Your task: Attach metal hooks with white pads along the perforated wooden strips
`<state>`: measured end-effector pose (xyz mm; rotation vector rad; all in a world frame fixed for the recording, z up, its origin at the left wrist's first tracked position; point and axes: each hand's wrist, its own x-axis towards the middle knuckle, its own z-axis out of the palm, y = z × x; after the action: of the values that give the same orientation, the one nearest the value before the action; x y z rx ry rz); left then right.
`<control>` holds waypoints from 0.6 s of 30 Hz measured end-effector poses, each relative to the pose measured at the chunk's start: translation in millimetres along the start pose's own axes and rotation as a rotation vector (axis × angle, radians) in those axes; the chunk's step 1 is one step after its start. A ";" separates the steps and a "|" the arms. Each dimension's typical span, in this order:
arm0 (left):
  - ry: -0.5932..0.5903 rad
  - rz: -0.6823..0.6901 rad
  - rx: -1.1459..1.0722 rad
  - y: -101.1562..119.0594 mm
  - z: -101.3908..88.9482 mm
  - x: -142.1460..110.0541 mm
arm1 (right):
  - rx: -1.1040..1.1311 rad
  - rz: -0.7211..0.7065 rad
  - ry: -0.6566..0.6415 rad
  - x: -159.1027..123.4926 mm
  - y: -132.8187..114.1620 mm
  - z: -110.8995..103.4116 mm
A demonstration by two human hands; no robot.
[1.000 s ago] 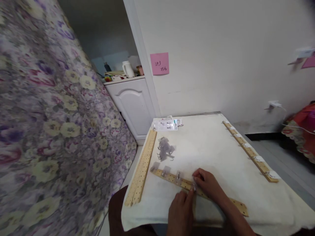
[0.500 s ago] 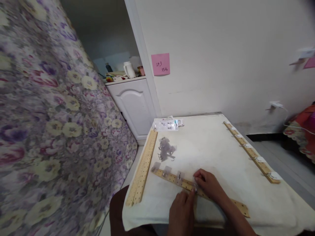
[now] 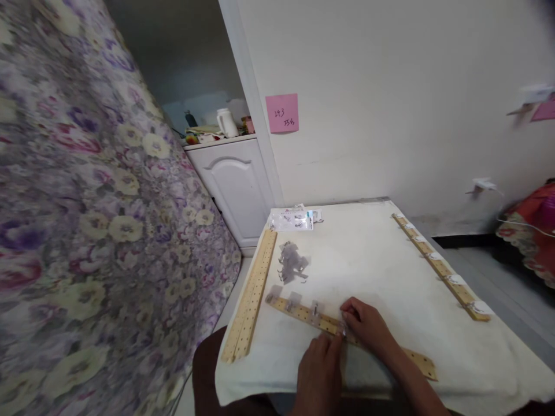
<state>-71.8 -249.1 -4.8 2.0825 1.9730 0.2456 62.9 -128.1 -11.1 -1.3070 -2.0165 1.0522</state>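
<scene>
A perforated wooden strip (image 3: 303,314) lies across the near part of a white-covered table (image 3: 373,260), with several clear hooks stuck along its left half. My right hand (image 3: 368,326) rests on the strip, fingers curled and pinching a small clear hook (image 3: 343,330) against it. My left hand (image 3: 318,372) is at the strip's near edge, fingers pressed against the wood beside that hook. A pile of loose clear hooks (image 3: 292,263) lies further back on the cloth.
Two stacked perforated strips (image 3: 251,292) run along the table's left edge. Another strip with white hooks (image 3: 440,267) lies at the right. Hook packets (image 3: 292,219) sit at the far left corner. A floral curtain (image 3: 87,202) hangs left; a white cabinet (image 3: 236,185) stands behind.
None beyond slight camera shift; both hands stay on the strip at the same hook.
</scene>
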 end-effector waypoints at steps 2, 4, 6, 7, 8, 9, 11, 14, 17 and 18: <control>-0.009 0.001 0.001 0.3 -1.2 0.1 | -0.024 0.001 0.009 -1.2 -1.7 -0.1; -0.014 0.002 0.001 0.5 -2.4 0.4 | -0.031 0.006 0.003 -2.5 -2.9 -0.8; -0.009 -0.007 0.001 0.6 -3.2 0.8 | -0.026 0.016 -0.010 -4.1 -3.1 -2.2; -0.005 -0.011 -0.001 0.5 -3.3 1.0 | -0.022 0.022 -0.017 -4.8 -2.7 -3.0; 0.000 -0.012 -0.006 0.5 -3.3 1.2 | -0.017 0.029 -0.023 -5.4 -2.0 -3.8; 0.006 -0.009 -0.013 0.3 -3.1 1.3 | -0.011 0.036 -0.031 -5.7 -1.1 -4.5; 0.019 0.007 -0.027 0.1 -2.6 1.4 | 0.005 0.046 -0.048 -5.5 1.1 -5.3; 0.026 0.021 -0.023 -0.4 -2.0 1.4 | 0.020 0.056 -0.067 -3.9 4.5 -4.7; 0.028 0.025 -0.011 -1.4 -1.6 1.2 | 0.027 0.064 -0.066 -2.2 7.1 -2.8; 0.030 0.027 -0.010 -1.9 -1.1 1.2 | 0.031 0.066 -0.064 -1.6 7.9 -2.2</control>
<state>-73.9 -247.7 -4.4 2.1124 1.9577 0.2935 69.3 -127.0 -16.4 -1.3483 -2.0072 1.1653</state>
